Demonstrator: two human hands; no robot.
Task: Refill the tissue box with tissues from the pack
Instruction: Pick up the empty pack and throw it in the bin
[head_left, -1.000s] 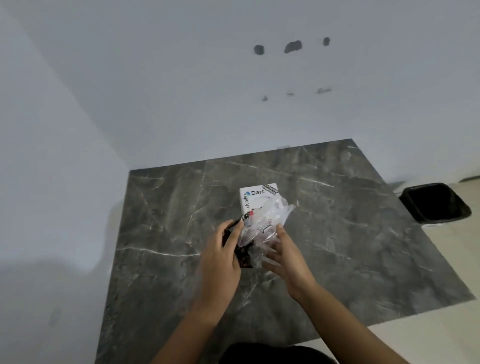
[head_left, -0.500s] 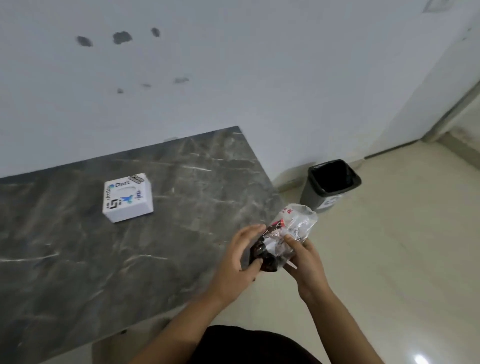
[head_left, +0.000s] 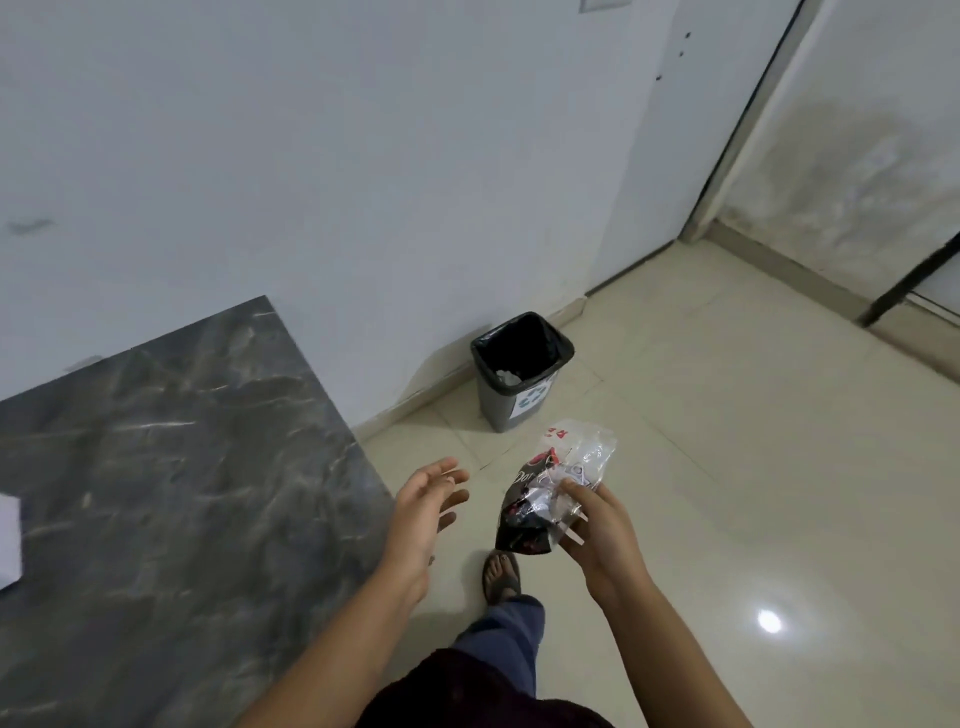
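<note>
Dark grey marble tabletop (head_left: 171, 467) veined with pale streaks. Crumpled clear plastic tissue wrapper (head_left: 553, 493), its lower part black with white lettering and red marks near the top. Grey plastic waste bin (head_left: 511, 405) lined with a black bag, bearing a white label with a blue symbol. Glossy cream floor tiles (head_left: 753, 467); pale blue-grey wall (head_left: 311, 156). White box corner (head_left: 9, 540) at the left edge.

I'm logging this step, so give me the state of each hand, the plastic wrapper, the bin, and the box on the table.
left hand: open, fingers spread, holding nothing
right hand: shut on the wrapper
wrapper: crumpled, looks empty, held above the floor
bin: upright on the floor, open top, black liner, something pale inside
tissue box: on the table, mostly out of frame
</note>
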